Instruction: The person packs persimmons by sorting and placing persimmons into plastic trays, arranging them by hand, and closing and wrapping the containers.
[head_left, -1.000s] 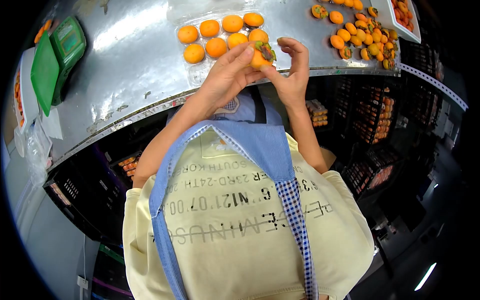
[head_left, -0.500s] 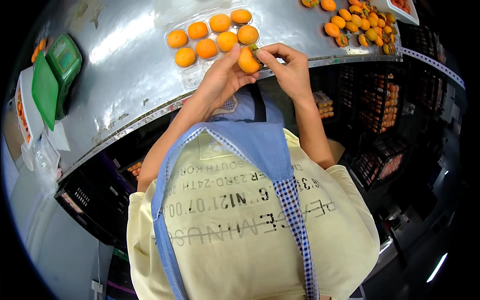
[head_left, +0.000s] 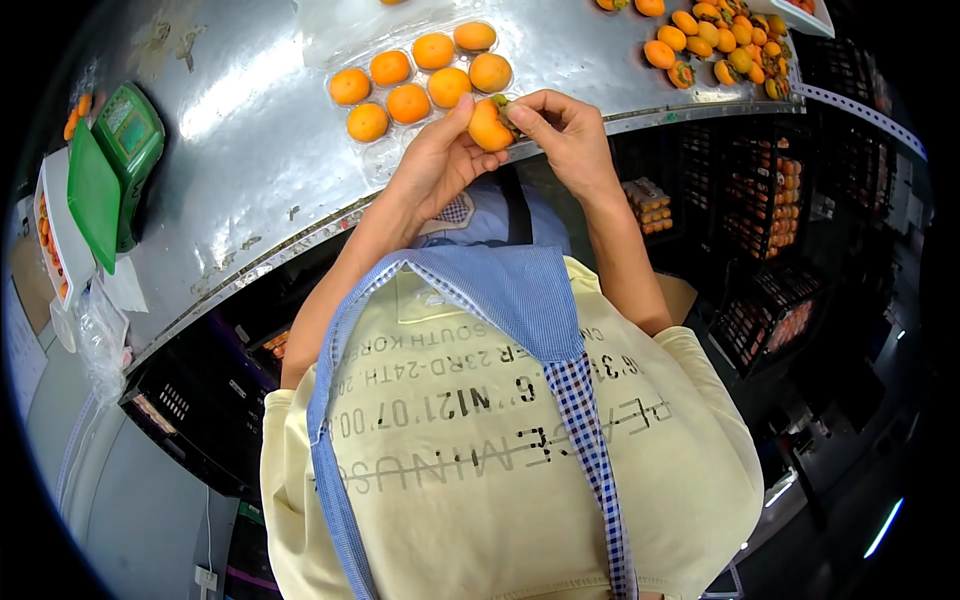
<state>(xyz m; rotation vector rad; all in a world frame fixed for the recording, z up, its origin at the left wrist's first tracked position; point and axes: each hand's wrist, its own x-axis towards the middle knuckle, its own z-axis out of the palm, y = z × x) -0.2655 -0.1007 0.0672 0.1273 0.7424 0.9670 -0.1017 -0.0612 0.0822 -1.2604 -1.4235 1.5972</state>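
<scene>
An orange persimmon is held in my left hand, between the thumb and the curled fingers. My right hand pinches the green leafy cap on the fruit's right side with thumb and forefinger. Just beyond my hands, a clear plastic tray lies on the metal table with several orange persimmons in its cups, their smooth sides up. Part of the tray's near side is hidden by my left hand.
Loose persimmons with leafy caps lie at the table's right end, beside a white container. A green scale and a white box are at the left. Black crates of fruit stand below the metal table.
The held persimmon has been turned, so its leafy cap now faces right. My right fingers have closed on the cap. The view has shifted slightly.
</scene>
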